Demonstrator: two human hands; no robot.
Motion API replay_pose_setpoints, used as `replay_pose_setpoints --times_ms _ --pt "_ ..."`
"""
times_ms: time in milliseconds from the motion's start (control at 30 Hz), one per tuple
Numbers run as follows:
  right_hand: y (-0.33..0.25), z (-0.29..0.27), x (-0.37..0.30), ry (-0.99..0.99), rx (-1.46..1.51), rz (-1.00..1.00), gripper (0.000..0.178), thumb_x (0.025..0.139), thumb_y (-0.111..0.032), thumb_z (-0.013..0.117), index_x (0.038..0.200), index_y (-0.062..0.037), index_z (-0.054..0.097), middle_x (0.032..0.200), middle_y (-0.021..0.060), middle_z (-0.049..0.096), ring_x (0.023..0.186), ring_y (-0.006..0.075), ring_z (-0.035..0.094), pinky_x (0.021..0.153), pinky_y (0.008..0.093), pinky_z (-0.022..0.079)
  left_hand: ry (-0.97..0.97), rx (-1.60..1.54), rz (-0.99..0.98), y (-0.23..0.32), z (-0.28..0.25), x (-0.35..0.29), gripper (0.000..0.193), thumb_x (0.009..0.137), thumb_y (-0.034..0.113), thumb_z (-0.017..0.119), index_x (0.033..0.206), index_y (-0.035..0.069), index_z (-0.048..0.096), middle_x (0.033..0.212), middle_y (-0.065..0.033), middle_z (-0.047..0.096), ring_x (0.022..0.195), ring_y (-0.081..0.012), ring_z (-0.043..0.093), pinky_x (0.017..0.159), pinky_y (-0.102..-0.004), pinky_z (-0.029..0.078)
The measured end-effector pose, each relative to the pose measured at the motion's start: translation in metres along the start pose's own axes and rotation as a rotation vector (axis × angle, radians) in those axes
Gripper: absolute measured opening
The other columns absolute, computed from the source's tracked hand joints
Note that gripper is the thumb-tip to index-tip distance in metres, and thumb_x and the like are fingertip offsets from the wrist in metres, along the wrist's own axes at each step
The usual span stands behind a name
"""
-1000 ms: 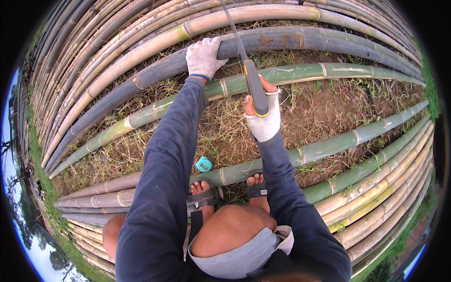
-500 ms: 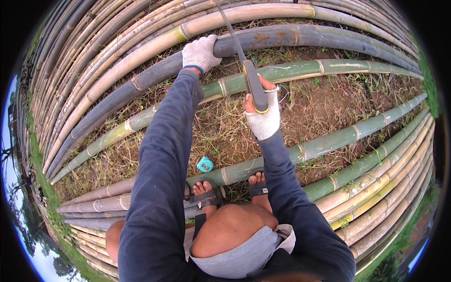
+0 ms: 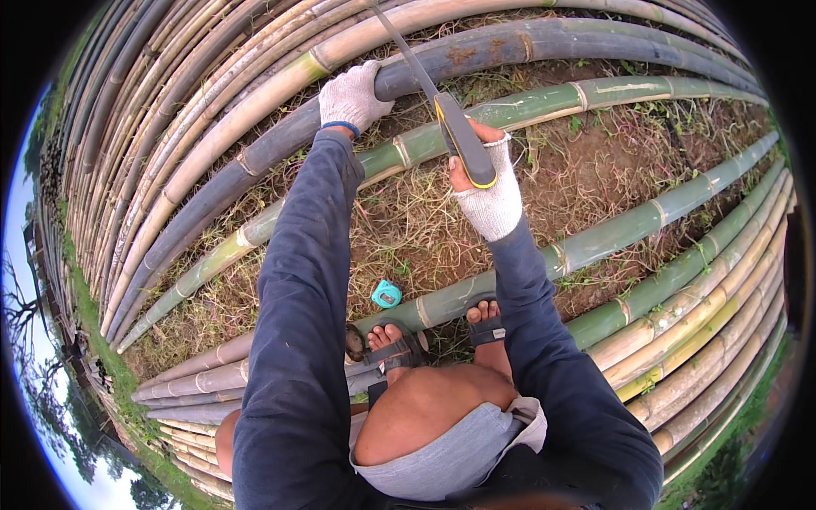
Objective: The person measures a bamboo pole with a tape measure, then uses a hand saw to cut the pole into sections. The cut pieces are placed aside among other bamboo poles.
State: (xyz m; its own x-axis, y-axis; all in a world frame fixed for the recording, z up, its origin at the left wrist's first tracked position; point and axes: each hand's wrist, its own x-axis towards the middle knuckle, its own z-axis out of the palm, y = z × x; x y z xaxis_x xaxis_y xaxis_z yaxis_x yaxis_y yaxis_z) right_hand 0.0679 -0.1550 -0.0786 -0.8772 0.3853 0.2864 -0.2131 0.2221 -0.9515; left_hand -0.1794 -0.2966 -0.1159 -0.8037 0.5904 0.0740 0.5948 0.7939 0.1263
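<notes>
A white knitted glove covers my left hand (image 3: pixel 353 98), whose fingers wrap over a thick dark grey bamboo pole (image 3: pixel 565 38). My right hand (image 3: pixel 491 191), in a fingertip-less white glove, is closed on the grey-and-yellow handle of a hand saw (image 3: pixel 461 136). The saw's long narrow blade slants up and left across the dark pole, just right of my left hand. I cannot tell whether its teeth touch the pole. Nearer me, a green bamboo pole (image 3: pixel 544 113) runs beneath the saw handle.
A turquoise tape measure (image 3: pixel 386 294) lies on dry grass beside another green pole (image 3: pixel 608 242), close to my sandalled feet (image 3: pixel 395 348). Many pale bamboo poles (image 3: pixel 229 123) are laid out at the far left, and more (image 3: pixel 671 353) at the near right.
The view has turned slightly. My right hand and the saw handle sit a little farther right and away, and the blade slants more to the left. My left hand keeps its grip.
</notes>
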Motion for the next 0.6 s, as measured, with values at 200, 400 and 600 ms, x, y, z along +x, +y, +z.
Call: replay_pose_setpoints --times_ms 200,400,600 --pt "0.003 0.012 -0.010 -0.012 0.065 0.116 0.068 0.086 0.002 0.068 0.152 -0.0015 0.052 0.143 0.0176 0.062 0.125 0.0270 0.066 0.111 0.0362 0.050 -0.042 0.002 0.016 -0.001 -0.009 0.005 0.068 0.078 0.049 0.085 0.138 0.020 0.068 0.124 -0.0133 0.077 0.114 -0.0338 0.075 0.099 -0.0473 0.060" --pt "0.002 0.008 -0.006 0.032 0.057 0.082 0.067 0.088 0.002 0.068 0.153 -0.0015 0.051 0.143 0.0177 0.063 0.126 0.0273 0.066 0.111 0.0365 0.050 -0.099 0.022 0.023 -0.003 -0.008 0.006 0.073 0.077 0.052 0.086 0.140 0.020 0.067 0.122 -0.0138 0.076 0.113 -0.0337 0.076 0.099 -0.0478 0.060" --pt "0.015 0.016 -0.004 0.027 -0.072 -0.023 0.064 0.094 0.005 0.064 0.155 -0.0039 0.049 0.137 0.0107 0.061 0.110 0.0154 0.062 0.102 0.0293 0.052 -0.027 0.019 0.022 -0.001 -0.005 0.003 0.072 0.077 0.051 0.087 0.139 0.020 0.068 0.124 -0.0123 0.076 0.113 -0.0323 0.076 0.099 -0.0476 0.060"
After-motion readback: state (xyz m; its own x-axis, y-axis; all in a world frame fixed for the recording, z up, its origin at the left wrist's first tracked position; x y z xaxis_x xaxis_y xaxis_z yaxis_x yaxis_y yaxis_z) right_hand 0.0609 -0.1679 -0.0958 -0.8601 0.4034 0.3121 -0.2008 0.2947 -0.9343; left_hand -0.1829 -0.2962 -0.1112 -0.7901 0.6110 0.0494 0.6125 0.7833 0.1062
